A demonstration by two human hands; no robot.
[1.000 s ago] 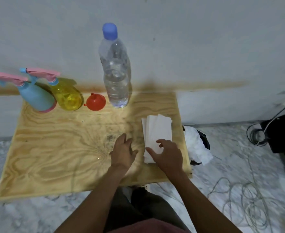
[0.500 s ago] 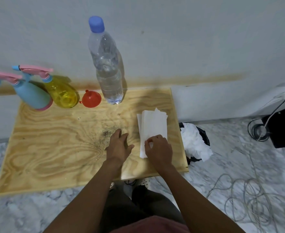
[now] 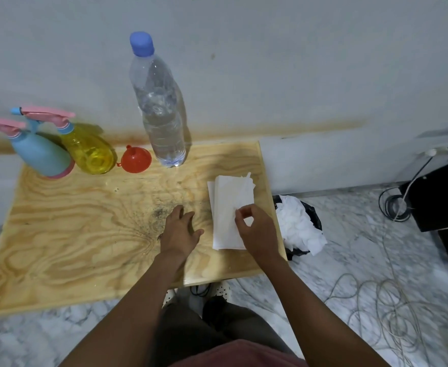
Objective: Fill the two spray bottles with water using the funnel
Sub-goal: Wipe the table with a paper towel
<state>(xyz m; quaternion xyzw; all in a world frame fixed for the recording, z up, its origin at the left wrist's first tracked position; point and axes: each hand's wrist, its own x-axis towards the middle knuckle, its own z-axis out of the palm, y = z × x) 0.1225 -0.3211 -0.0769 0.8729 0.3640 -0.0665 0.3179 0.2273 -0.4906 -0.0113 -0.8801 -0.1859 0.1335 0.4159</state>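
A blue spray bottle [image 3: 41, 154] and a yellow spray bottle [image 3: 90, 151], both with pink trigger heads, stand at the back left of the wooden board [image 3: 66, 234]. A red funnel [image 3: 135, 160] lies beside them, wide end toward me. A tall clear water bottle [image 3: 160, 115] with a blue cap stands upright to its right, partly filled. My left hand [image 3: 179, 231] rests flat and open on the board. My right hand [image 3: 256, 230] pinches the top sheet of a stack of white tissues [image 3: 230, 205].
A black bin [image 3: 301, 226] stuffed with crumpled white tissue sits on the marble floor just right of the board. Loose cables [image 3: 376, 300] coil on the floor at right, near a black box [image 3: 439, 197]. A wall runs directly behind the board.
My right hand's fingers have drawn together from lying on the tissue stack to pinching its top sheet. My left hand stays flat on the board. The view shifted slightly.
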